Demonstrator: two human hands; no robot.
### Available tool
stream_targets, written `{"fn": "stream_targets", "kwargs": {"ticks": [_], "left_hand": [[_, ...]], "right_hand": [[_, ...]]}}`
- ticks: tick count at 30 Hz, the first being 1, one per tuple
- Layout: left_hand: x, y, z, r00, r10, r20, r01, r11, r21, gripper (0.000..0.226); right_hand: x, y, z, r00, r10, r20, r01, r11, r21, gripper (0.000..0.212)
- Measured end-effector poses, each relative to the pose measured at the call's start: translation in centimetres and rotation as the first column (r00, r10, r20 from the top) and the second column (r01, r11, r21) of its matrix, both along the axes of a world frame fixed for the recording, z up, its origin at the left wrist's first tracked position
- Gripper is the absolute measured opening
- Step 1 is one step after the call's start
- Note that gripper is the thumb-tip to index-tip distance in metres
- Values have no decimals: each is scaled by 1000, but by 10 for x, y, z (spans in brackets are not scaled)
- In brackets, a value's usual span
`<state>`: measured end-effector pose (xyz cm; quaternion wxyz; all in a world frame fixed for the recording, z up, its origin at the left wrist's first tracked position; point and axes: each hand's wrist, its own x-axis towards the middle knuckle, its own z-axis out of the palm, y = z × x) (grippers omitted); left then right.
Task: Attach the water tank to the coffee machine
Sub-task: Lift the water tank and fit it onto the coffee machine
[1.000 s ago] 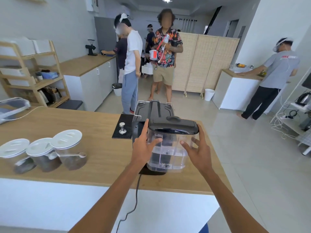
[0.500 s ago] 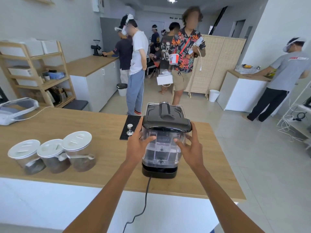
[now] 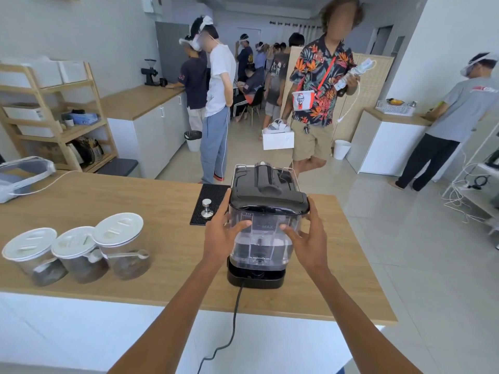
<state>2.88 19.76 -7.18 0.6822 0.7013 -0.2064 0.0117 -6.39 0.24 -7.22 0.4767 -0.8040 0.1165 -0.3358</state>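
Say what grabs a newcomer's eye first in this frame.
Dead centre, the left hand and right hand clasp the clear water tank, which stands on the black coffee machine at the counter's near edge. Three white-lidded jars line up at left, and several people stand in the room behind.

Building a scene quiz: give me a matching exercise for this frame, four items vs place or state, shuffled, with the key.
Items:
1. water tank
2. tamper
3. power cord
4. lidded jars

Places or states:
A. hangs over the counter's near edge
B. stands on the black mat
C. in a row at the counter's left
D. held from both sides by left hand and right hand

Pairs: 1-D, 2-B, 3-A, 4-C
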Motion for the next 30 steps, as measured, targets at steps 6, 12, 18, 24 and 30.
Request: {"fn": "stream_targets", "kwargs": {"ticks": [6, 12, 18, 24, 30], "left_hand": [[-2, 1, -5, 1000, 7, -1, -7, 1000, -10, 96], [-1, 2, -10, 1000, 4, -15, -4, 1000, 8, 96], [-3, 4, -19, 1000, -4, 4, 4, 999, 37, 97], [-3, 8, -40, 998, 28, 47, -35, 989, 142, 91], [-5, 7, -38, 996, 43, 82, -55, 987, 152, 92]], "right_hand": [[-2, 5, -5, 1000, -3, 4, 3, 1000, 29, 89], [-2, 6, -8, 1000, -3, -4, 3, 999, 34, 89], [-1, 6, -21, 1000, 7, -30, -5, 998, 62, 88], [0, 12, -44, 991, -50, -126, 62, 994, 94, 94], [0, 11, -45, 989, -51, -137, 65, 993, 96, 96]]}}
